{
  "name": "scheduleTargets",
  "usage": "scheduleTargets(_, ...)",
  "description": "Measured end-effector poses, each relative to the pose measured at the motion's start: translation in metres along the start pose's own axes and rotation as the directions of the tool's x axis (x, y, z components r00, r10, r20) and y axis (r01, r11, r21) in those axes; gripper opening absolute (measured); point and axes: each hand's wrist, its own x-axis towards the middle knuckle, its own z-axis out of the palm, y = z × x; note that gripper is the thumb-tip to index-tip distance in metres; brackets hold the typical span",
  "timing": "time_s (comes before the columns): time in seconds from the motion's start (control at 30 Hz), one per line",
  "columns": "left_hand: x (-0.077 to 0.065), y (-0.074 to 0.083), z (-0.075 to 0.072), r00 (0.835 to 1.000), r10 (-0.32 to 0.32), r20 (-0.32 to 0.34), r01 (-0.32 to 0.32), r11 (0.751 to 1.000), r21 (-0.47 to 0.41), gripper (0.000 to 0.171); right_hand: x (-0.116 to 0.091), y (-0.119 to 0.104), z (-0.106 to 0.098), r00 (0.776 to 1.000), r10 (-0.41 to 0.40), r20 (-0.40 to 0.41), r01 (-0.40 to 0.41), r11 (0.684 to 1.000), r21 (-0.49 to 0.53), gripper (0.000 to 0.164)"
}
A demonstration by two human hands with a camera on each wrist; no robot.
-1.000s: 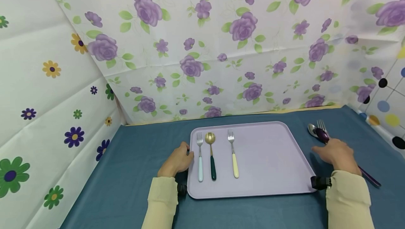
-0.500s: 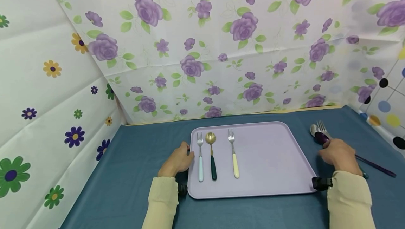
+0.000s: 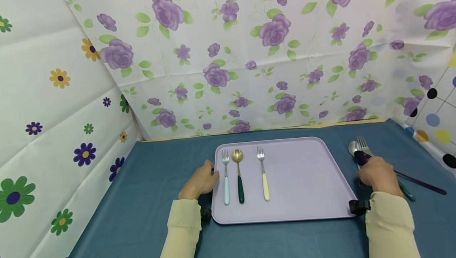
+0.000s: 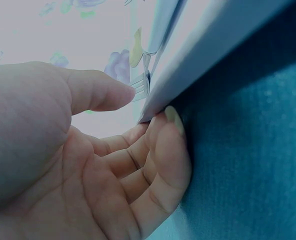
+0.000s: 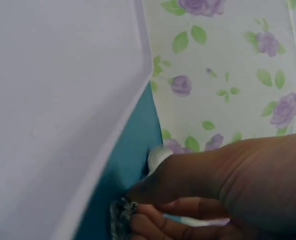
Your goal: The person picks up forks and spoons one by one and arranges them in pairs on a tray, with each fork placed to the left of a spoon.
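My left hand (image 3: 199,179) holds the left edge of a lilac tray (image 3: 306,183); in the left wrist view the fingers (image 4: 163,150) curl at its underside, thumb above. My right hand (image 3: 379,175) is over a cutlery pile right of the tray. At its thumb and fingertips the right wrist view shows a shiny, patterned silver piece (image 5: 120,217), pinched, its kind mostly hidden. Around that hand lie a silver spoon head (image 3: 354,147), a fork (image 3: 362,144), a dark purple utensil (image 3: 420,181) with a long handle, and a green handle (image 3: 407,192).
On the tray lie a fork with a light blue handle (image 3: 226,190), a gold spoon with a dark green handle (image 3: 240,190) and a fork with a pale yellow handle (image 3: 265,186). Flowered sheets (image 3: 228,72) stand behind the blue tablecloth (image 3: 156,171).
My right hand has shifted among the cutlery; the purple handle has swung outward to the right, and the green handle and silver piece now show. The left hand stays at the tray's edge.
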Motion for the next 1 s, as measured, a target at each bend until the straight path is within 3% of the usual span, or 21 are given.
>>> scheduleTargets(0.17,0.0,0.0,0.0,1.0,-0.006,0.001,0.006,1.0,-0.008,0.042,-0.004,-0.001,0.004,1.0,-0.026,0.007,0.026,0.999,0.025,0.025)
scheduleTargets(0.4,-0.001,0.0,0.0,1.0,-0.003,-0.001,0.003,1.0,0.002,0.042,-0.007,-0.001,0.006,0.992,-0.128,-0.009,0.128,0.991,0.028,0.02)
scheduleTargets(0.53,-0.001,0.001,0.0,1.0,-0.005,-0.004,0.005,1.0,-0.003,0.042,-0.006,0.0,0.007,0.99,-0.141,-0.023,0.141,0.99,0.027,0.02)
scheduleTargets(0.6,-0.001,0.001,0.001,1.0,-0.011,-0.001,0.011,1.0,-0.004,0.042,-0.005,0.0,0.008,0.991,-0.134,-0.032,0.134,0.991,0.023,0.025)
scheduleTargets(0.83,0.001,0.001,0.001,1.0,-0.015,0.003,0.015,1.0,-0.015,0.041,-0.002,-0.003,0.009,0.995,-0.08,-0.067,0.082,0.996,0.023,0.068)
scheduleTargets(1.0,0.001,0.001,0.001,1.0,-0.02,0.008,0.02,1.0,-0.014,0.041,-0.007,-0.01,0.011,0.992,-0.091,-0.084,0.094,0.995,0.043,0.064)
